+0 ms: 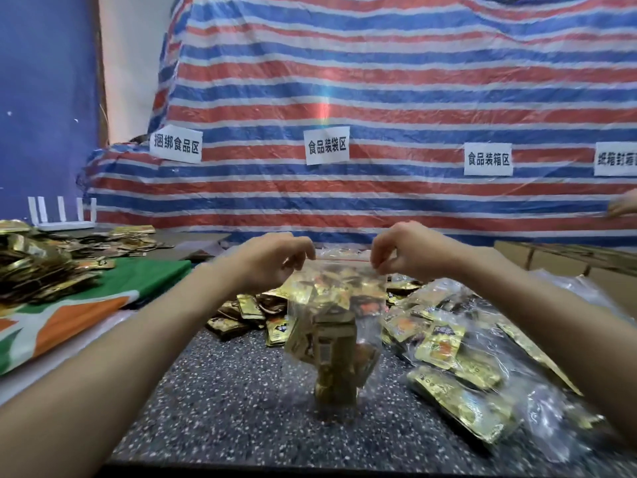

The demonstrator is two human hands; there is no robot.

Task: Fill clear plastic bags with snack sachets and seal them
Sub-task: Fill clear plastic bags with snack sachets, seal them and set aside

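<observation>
The left hand [275, 258] and right hand [401, 253] each pinch the top edge of a clear bag [336, 326], holding it upright above the speckled table [220, 401]; the bag holds gold sachets [332, 357]; loose sachets [248, 313] lie behind it, filled bags [458, 370] to its right, a green cloth [113, 288] to the left; a striped tarp [379, 98] hangs behind.

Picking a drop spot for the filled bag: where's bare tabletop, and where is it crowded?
Free: speckled tabletop nearest the camera, between the green and orange cloth on the left and the clear bag pinched at its top by the left hand and right hand. Crowded: filled bags on the right, loose sachets behind the bag, sachet pile far left.
</observation>
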